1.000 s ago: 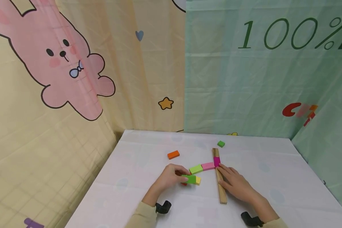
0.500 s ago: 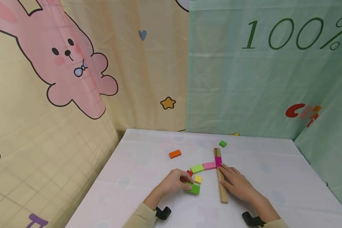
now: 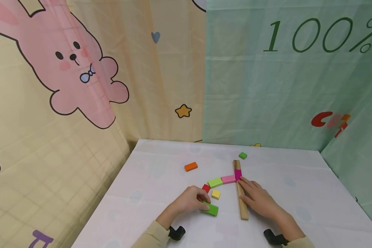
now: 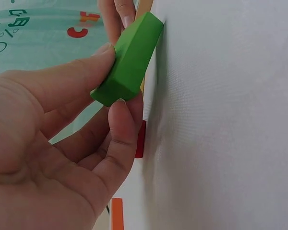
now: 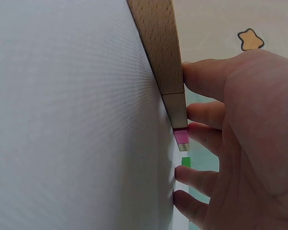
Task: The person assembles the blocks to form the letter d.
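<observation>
My left hand [image 3: 190, 199] pinches a green block [image 3: 211, 209] by one end, between thumb and fingers. In the left wrist view the green block [image 4: 132, 60] is tilted, close over the white surface. Just beyond the fingers lie a red block [image 3: 206, 188], partly hidden by the hand, and a small yellow block [image 3: 216, 194]. A light green block [image 3: 215, 182] and a pink block [image 3: 228, 179] form a slanting line to a row of wooden blocks [image 3: 242, 206] with a magenta block [image 3: 237, 174] in it. My right hand [image 3: 261, 201] rests its outstretched fingertips along that row's right side.
An orange block [image 3: 190, 166] lies farther back on the left of the white table [image 3: 161, 151]. A small green block [image 3: 243, 155] sits beyond the far end of the wooden row. Printed curtains [image 3: 161, 79] rise behind the table.
My left hand has drawn the green block toward me, off the yellow block it overlapped, so the yellow and red blocks show more. The right hand keeps its place at the wooden row.
</observation>
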The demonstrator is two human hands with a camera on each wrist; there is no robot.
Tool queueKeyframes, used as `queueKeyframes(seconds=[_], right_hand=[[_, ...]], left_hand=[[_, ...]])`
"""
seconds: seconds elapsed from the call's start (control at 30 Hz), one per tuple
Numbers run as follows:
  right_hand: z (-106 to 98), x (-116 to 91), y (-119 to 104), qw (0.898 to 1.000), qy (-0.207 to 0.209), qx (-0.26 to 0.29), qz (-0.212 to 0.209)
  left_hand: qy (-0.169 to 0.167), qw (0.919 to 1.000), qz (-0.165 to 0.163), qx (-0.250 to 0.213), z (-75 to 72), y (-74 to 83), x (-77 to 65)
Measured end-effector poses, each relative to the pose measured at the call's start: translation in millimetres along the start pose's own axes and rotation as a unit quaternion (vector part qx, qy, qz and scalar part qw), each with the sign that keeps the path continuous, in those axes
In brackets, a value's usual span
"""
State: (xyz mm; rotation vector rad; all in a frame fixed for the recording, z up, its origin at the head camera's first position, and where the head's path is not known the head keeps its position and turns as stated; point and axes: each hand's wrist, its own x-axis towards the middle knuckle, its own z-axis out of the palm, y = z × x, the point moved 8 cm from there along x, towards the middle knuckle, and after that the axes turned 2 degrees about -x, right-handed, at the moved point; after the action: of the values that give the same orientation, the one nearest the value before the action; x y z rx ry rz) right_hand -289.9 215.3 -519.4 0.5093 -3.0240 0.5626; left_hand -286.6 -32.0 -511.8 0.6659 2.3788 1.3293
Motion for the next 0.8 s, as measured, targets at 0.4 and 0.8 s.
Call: queueKeyframes(seconds=[0.4,0.8], right_hand=[[-1,0,-1,1.000,-0.002,-0.005,0.004],[-1,0,-2,1.000,-0.004,0.001,-0.001]], left_hand=[[0.035,0.9986,0.003,0.039,-9.4,3.7,-10.7],[0.108,0.9911,-0.042,0.066,-18.1,-5.7,-21.1]])
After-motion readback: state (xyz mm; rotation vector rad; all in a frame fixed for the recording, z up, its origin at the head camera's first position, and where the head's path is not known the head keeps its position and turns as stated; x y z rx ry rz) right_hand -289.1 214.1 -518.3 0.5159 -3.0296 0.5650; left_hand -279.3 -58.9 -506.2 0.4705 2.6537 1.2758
